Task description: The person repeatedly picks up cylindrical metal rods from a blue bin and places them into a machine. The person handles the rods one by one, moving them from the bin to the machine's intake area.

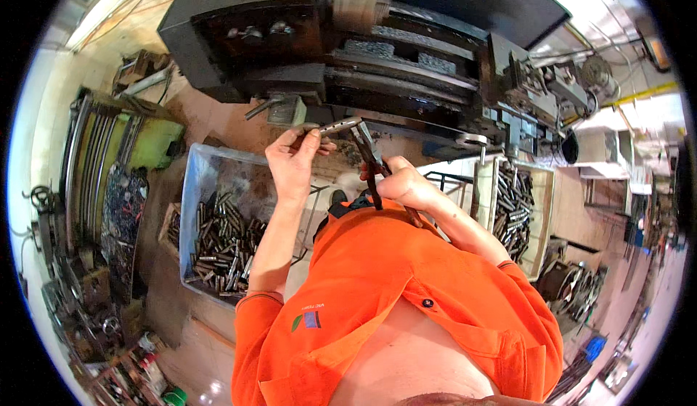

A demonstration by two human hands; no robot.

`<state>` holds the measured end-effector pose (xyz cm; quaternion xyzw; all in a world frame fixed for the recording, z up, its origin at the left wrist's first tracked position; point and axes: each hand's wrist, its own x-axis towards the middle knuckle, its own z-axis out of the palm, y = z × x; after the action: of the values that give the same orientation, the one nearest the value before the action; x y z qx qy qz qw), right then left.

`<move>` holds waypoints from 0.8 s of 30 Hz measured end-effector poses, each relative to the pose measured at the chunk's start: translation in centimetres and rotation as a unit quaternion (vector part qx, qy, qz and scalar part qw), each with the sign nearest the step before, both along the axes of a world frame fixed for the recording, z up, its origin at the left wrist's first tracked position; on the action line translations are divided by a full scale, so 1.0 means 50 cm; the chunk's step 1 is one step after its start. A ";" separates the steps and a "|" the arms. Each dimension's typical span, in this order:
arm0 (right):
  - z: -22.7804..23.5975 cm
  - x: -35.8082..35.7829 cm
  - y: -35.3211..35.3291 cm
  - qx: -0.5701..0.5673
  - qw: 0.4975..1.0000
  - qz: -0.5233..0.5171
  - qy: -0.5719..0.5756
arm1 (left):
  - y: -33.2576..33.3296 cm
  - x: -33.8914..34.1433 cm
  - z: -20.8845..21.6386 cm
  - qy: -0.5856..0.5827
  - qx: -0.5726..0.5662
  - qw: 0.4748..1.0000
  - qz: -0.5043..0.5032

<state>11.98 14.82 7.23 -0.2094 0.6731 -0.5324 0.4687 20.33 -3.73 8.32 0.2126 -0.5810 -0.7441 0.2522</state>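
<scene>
My left hand (pixel 292 163) pinches one end of a short metal rod (pixel 340 126) with a row of small holes along it. The rod lies nearly level in front of my body. Its far end meets the jaws of dark pliers (pixel 367 148), though whether they clamp it or only touch it is too small to tell. My right hand (pixel 404 184) is wrapped round the pliers, whose handles point back toward my orange shirt. To the left stands a blue crate (pixel 190 217) with many similar metal pieces (pixel 226 239) in a loose heap.
A dark lathe (pixel 406 65) spans the area ahead, with its chuck (pixel 359 3) at the far side. At the right is a pale crate (pixel 543 224) of metal pieces (pixel 512 206). A green machine (pixel 156 141) stands at the left. Wheeled metal parts (pixel 570 282) sit behind the pale crate.
</scene>
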 end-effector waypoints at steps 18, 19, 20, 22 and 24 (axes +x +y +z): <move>-0.016 0.018 0.037 0.131 0.968 -0.181 0.115 | 0.067 -0.078 -0.073 -0.046 -0.003 0.986 -0.163; -0.031 0.022 0.034 0.098 0.969 -0.203 0.097 | 0.057 -0.084 -0.077 -0.054 -0.001 0.981 -0.185; -0.042 0.024 0.032 0.065 0.969 -0.225 0.079 | 0.049 -0.089 -0.080 -0.067 -0.001 0.976 -0.206; -0.051 0.021 0.031 0.096 0.969 -0.228 0.023 | 0.035 -0.100 -0.074 -0.082 0.010 0.971 -0.223; -0.085 0.014 0.043 0.087 0.971 -0.222 0.006 | 0.018 -0.112 -0.087 -0.091 0.001 0.967 -0.240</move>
<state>12.69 16.95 2.97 -0.0166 0.7496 -0.5608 0.3511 14.75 -2.81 3.95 0.1343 -0.6344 -0.7612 0.0120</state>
